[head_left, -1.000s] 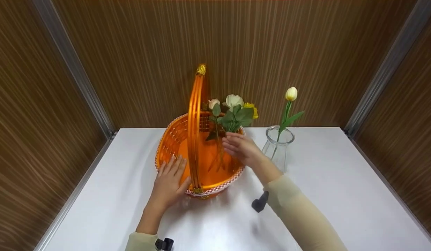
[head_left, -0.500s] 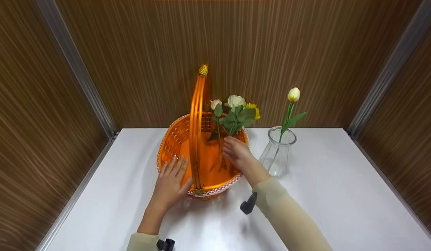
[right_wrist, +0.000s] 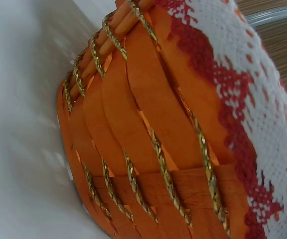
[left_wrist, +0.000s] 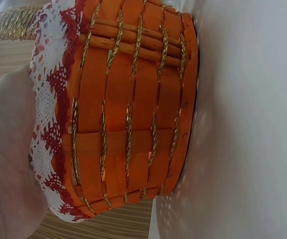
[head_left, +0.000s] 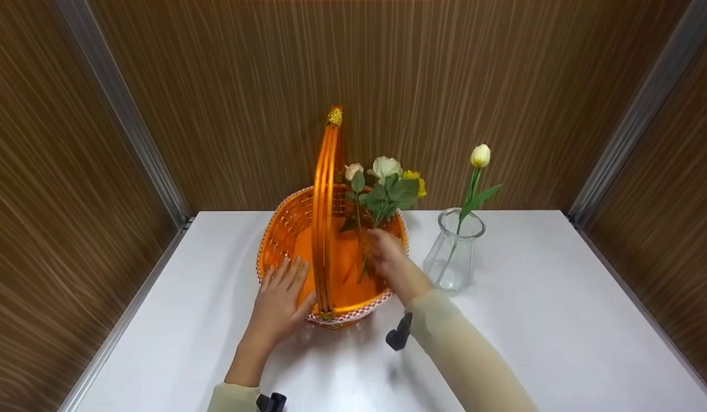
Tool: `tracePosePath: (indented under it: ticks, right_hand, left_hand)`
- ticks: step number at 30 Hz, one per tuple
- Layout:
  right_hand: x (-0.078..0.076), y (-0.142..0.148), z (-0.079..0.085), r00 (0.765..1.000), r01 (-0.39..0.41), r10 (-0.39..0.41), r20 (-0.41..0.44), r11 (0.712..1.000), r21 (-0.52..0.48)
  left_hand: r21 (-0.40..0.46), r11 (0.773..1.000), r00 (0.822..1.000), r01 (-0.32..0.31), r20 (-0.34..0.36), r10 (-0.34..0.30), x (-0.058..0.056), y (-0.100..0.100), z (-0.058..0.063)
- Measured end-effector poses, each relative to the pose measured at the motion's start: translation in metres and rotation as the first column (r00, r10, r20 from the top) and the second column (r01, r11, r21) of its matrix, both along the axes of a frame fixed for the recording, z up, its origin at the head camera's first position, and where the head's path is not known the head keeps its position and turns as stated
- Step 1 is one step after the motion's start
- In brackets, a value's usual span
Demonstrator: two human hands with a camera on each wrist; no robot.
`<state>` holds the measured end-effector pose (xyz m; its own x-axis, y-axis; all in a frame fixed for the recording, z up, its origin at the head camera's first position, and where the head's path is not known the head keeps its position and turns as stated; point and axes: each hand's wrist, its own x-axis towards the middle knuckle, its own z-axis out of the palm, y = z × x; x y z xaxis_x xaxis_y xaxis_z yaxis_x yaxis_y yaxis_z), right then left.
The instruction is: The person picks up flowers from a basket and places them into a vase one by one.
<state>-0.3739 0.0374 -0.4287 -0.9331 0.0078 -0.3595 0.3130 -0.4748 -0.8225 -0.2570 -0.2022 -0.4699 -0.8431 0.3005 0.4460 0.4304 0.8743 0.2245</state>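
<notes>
An orange woven basket (head_left: 296,234) with a tall arched handle and a red-and-white lace rim stands on the white table. My left hand (head_left: 279,303) rests spread on its near left rim; in the left wrist view the palm (left_wrist: 9,149) lies against the lace. Inside the basket's right half lean a white rose (head_left: 386,167), a small pale pink rose (head_left: 354,171) and a yellow flower (head_left: 416,183). My right hand (head_left: 390,260) reaches over the right rim to their green stems, its fingers blurred; I cannot tell whether they grip a stem.
Right of the basket stands a clear glass vase (head_left: 453,269) holding one white tulip (head_left: 480,155), close beside my right forearm. Brown wood-grain panels (head_left: 227,103) rise behind the table and on both sides.
My right hand has moved down and left, deeper into the basket along the stems, and its fingers have bent downward. The flowers and my left hand keep their places.
</notes>
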Motion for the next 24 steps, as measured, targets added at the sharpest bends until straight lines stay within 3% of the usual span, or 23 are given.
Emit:
tracePosePath:
  ticks: [12,18,24]
  right_hand:
    - [0.0004,-0.0016,-0.001,0.999,-0.031,0.032,0.01,0.996,-0.086]
    - [0.0011,-0.0019,-0.0008,0.999,-0.052,0.051,-0.015,0.995,-0.081]
    - [-0.0009,-0.0058,-0.0023,0.999,-0.017,0.015,-0.037,0.998,-0.058]
  left_hand:
    - [-0.007,1.0,1.0,-0.002,0.006,0.002,0.0004,-0.0013,-0.0005]
    - [-0.002,1.0,1.0,0.0,0.006,0.0,0.0004,-0.001,0.0004]
    - [-0.007,1.0,1.0,0.001,0.0,-0.001,-0.0006,-0.0011,-0.0015]
